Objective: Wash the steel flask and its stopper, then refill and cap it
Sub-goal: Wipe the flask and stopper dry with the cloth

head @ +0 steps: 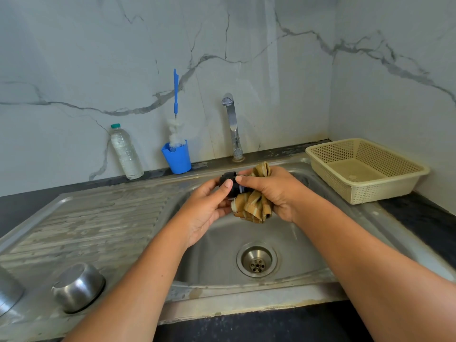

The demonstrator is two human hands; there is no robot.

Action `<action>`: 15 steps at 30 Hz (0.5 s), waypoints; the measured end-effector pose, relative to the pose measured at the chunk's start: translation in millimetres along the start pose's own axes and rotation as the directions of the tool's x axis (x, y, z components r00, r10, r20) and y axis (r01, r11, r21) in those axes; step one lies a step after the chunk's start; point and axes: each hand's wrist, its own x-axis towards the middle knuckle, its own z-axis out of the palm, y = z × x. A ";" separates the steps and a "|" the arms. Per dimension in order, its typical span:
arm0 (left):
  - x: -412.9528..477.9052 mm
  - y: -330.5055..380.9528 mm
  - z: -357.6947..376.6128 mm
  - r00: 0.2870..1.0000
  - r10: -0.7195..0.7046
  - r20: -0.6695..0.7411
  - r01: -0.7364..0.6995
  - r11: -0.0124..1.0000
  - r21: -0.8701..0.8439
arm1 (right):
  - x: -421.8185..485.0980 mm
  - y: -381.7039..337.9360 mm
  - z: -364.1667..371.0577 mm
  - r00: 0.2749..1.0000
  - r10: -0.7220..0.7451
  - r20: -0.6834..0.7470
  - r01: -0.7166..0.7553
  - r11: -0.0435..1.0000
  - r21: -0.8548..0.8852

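Steel shows at the far left edge, low down: a shiny round thing (pixel 7 291) cut off by the picture. It may be the flask, but I cannot tell. Just beside it a steel cup (pixel 78 287) sits mouth down on the ridged draining board (pixel 98 218).

Further back, by the grey marble wall (pixel 74 45), stands a clear plastic bottle (pixel 126 154) with a green cap. Next to it is a blue cup (pixel 179 160). A bottle brush (pixel 175 95) with a blue handle stands in it, fluffy white end down.

Then comes the left hand (pixel 207 208). It is up over the sink (pixel 214 255), and its thumb and fingers pinch the black stopper (pixel 228 178) from the left side. The stopper is in the air above the sink bowl, in front of the tap (pixel 233 124). No water comes from the tap.

The right hand (pixel 278 193) is closed tight around a bunched-up cloth (pixel 254 206), brown with pale stripes. The cloth is pressed against the right end of the stopper, and one fingertip of this hand rests on top of the stopper too.

Below the hands is the round drain (pixel 256 259) at the bottom of the sink.

Far right, a cream plastic basket (pixel 370 191) full of little holes sits in the corner, partly on the dark counter (pixel 431 213).
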 end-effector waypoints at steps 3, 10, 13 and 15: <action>0.5 -0.1 -0.8 0.999 0.004 0.036 -0.003 1.000 -0.013 | -1.3 -1.1 -0.4 1.000 0.015 0.007 -0.015 1.000 0.018; 3.7 -2.9 -6.3 0.997 0.032 0.077 -0.034 0.999 0.029 | -3.7 -0.8 0.9 0.994 0.109 0.030 -0.111 0.991 0.077; 4.7 -4.2 -9.4 0.996 0.052 0.075 -0.058 0.996 0.070 | -6.8 -1.8 1.3 0.985 0.158 0.071 -0.166 0.980 0.114; 5.7 -5.0 -11.8 0.995 0.068 0.079 -0.076 0.991 0.107 | -6.5 -1.4 2.5 0.980 0.184 0.078 -0.192 0.973 0.124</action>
